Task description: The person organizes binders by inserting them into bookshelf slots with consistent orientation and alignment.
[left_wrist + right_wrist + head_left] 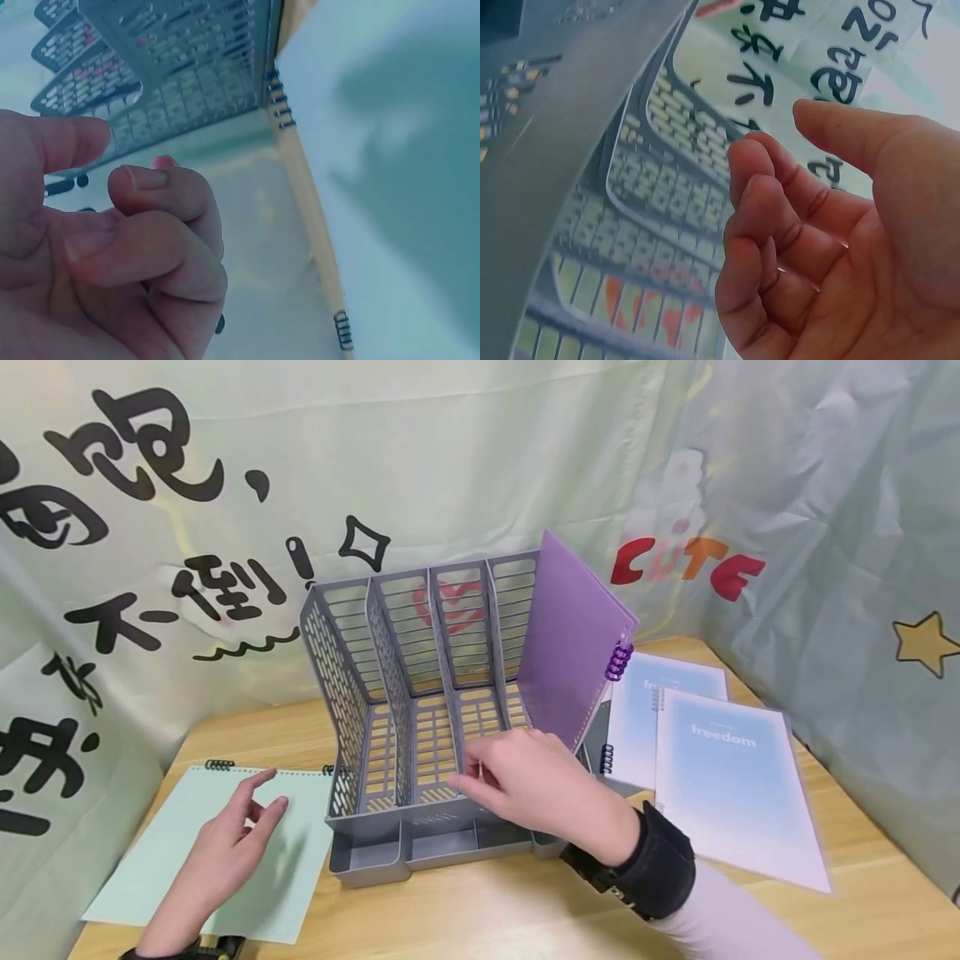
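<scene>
My left hand (236,835) hovers over a pale green notebook (217,860) with dark binding rings, its fingers loosely bent and holding nothing. In the left wrist view the thumb stands apart from the curled fingers (161,240). Above the front of a grey file organizer (450,814) is my right hand (525,772), also loosely bent and without anything in its grasp. A purple notebook (570,643) with purple rings stands upright in the organizer's rightmost slot, just behind the right hand. The organizer's other slots show bare slatted floors.
Right of the organizer, two blue-and-white "freedom" notebooks lie overlapping: the front one (735,785) partly covers the back one (637,718). Small trays (371,857) run along the organizer's front. A printed cloth (450,460) hangs behind the wooden table (480,914).
</scene>
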The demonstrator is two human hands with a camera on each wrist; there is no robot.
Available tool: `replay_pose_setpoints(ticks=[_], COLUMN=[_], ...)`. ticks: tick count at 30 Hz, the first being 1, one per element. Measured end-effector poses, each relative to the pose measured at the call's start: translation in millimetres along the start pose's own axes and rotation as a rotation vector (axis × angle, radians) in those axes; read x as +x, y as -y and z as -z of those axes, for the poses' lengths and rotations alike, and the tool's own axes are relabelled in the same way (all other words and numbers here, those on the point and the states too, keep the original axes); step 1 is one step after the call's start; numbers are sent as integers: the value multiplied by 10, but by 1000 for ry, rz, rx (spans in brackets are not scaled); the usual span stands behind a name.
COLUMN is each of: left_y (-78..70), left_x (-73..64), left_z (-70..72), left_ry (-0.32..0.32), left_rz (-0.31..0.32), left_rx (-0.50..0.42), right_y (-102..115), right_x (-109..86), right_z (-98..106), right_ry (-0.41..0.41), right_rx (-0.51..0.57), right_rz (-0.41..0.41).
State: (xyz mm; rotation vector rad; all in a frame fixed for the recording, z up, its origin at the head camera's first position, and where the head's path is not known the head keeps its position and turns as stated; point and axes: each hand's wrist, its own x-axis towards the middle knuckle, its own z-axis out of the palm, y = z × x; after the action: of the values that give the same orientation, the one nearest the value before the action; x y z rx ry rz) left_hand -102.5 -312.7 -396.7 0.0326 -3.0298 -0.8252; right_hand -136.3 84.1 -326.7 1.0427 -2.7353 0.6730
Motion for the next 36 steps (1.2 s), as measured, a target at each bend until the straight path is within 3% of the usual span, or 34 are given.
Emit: replay_pose_setpoints(ticks=[12, 22, 28, 36], left_y=[295, 522, 653, 836], left_x=[-117, -178, -201, -254], left_z=[177, 297, 347, 441], left_ry=[12, -17, -58, -19], left_rz=[79, 130, 160, 238], left_rx=[35, 78, 107, 69], right_y=[331, 593, 780, 986], right_x=[314, 552, 737, 1007], right_z=[-170, -288, -380, -556], right_ry=[63, 134, 167, 226], right_rx=[-100, -185, -289, -340], right_rz=[159, 196, 246, 287])
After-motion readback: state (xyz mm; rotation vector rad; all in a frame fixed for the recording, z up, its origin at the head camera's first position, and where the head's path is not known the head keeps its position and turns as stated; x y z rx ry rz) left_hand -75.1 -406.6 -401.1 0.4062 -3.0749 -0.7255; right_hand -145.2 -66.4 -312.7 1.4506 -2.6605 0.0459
